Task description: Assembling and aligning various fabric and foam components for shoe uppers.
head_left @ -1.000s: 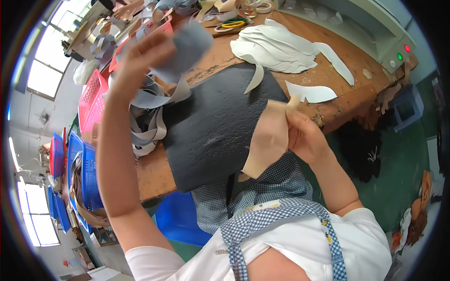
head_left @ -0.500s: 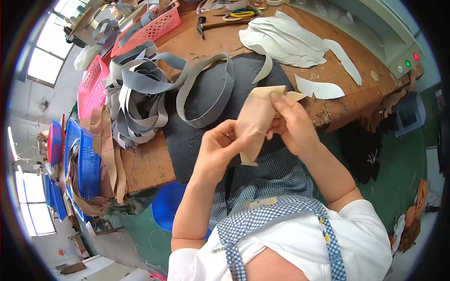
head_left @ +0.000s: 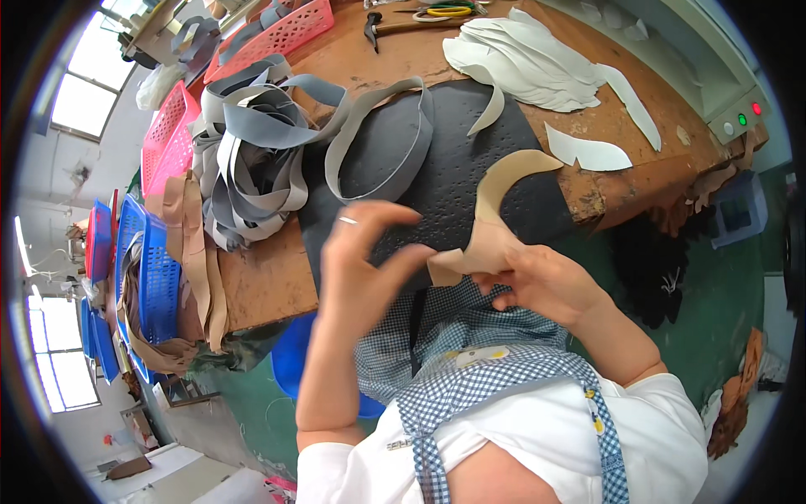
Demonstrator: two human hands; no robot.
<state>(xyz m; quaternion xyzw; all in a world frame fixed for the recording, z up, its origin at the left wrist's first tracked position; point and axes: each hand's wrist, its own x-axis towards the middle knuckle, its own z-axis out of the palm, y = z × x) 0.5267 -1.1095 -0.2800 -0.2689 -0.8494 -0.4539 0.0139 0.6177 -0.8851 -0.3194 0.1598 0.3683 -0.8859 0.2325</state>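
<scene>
A curved tan leather piece [head_left: 495, 189] is pinched in my right hand [head_left: 546, 281], its fingers closed near the lower bend. From there it arcs up and to the right, above the black perforated mat [head_left: 453, 155]. The lower end folds out toward my left hand [head_left: 361, 260], which is slightly blurred, with thumb and forefinger spread apart and nothing between them. The left thumb tip is close to that end; whether it touches I cannot tell. A loop of grey strip [head_left: 420, 160] lies on the mat beyond my left hand.
Left of the mat is a tangled heap of grey strips [head_left: 252, 168], beside pink [head_left: 172, 134] and blue [head_left: 151, 277] baskets. White cut pieces [head_left: 529, 63] are piled at the back right. A hammer [head_left: 411, 27] lies at the back. A machine with lit buttons [head_left: 742, 119] borders the right.
My left hand has let go of the tan piece and moved left, fingers opening. The piece has swung from a folded shape into an open curve, held lower by my right hand.
</scene>
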